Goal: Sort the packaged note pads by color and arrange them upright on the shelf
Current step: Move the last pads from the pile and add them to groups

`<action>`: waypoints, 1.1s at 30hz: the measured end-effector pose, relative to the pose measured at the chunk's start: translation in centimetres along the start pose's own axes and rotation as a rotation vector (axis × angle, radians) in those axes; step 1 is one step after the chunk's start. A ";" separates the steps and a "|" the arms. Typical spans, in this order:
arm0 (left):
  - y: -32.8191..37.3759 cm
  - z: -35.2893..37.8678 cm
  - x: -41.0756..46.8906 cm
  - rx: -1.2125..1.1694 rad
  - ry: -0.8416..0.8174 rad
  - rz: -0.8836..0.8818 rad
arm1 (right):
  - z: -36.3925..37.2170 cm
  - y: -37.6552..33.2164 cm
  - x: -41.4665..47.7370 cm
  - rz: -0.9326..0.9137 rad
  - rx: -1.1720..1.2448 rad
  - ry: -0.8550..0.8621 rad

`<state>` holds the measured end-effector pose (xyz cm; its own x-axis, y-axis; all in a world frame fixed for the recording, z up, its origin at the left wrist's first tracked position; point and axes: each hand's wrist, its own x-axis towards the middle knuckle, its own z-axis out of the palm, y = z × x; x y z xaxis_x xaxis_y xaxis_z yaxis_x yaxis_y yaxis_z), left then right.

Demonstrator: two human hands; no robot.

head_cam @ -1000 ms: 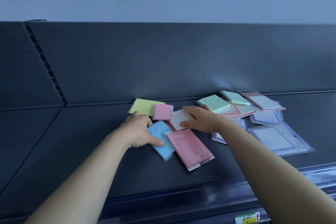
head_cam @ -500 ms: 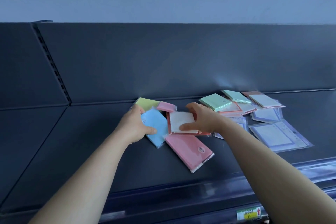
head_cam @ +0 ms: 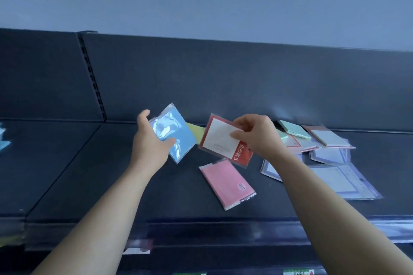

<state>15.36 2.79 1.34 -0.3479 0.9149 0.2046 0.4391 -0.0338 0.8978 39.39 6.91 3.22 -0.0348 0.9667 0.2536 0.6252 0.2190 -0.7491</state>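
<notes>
My left hand (head_cam: 149, 140) grips a blue packaged note pad (head_cam: 173, 133) lifted off the dark shelf (head_cam: 89, 174), thumb across its lower face. My right hand (head_cam: 257, 135) pinches a red-and-white packaged pad (head_cam: 220, 139), tilted above the shelf. A pink pad (head_cam: 228, 183) lies flat below it. A yellow pad (head_cam: 195, 129) shows between the two held pads. Green pads (head_cam: 292, 129) and white pads with red edges (head_cam: 328, 138) lie in a loose pile to the right.
Larger clear-wrapped sheets with purple borders (head_cam: 335, 182) lie at the right of the shelf. The dark back panel (head_cam: 223, 78) rises behind. A slotted upright (head_cam: 91, 78) divides the panels at left. Price labels (head_cam: 298, 272) sit on the front rail.
Both hands have lifted their pads off the shelf: the blue one up and left, the red-and-white one up and tilted. The small pink pad by the yellow one is no longer visible.
</notes>
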 end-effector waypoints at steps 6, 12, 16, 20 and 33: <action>-0.8 -3.3 -1.7 -0.035 0.183 -0.068 | 3.4 -2.6 0.4 -0.055 0.172 -0.026; -3.1 -8.8 -4.0 0.031 0.338 -0.099 | 8.3 -7.0 -0.6 -0.110 0.284 -0.119; -5.1 -13.3 -5.1 -0.073 0.395 -0.191 | 11.9 -10.7 -1.9 -0.164 0.307 -0.155; -7.4 -19.2 -5.6 -0.076 0.446 -0.224 | 16.3 -15.3 -3.2 -0.189 0.343 -0.201; -16.6 -43.2 -5.7 0.090 0.487 -0.268 | 36.0 -32.5 -8.0 -0.206 0.426 -0.282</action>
<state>-25.74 -19.20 2.12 -0.7900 0.5945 0.1497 0.3444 0.2283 0.9107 -8.76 -3.13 3.52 -0.3670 0.8835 0.2911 0.2146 0.3849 -0.8976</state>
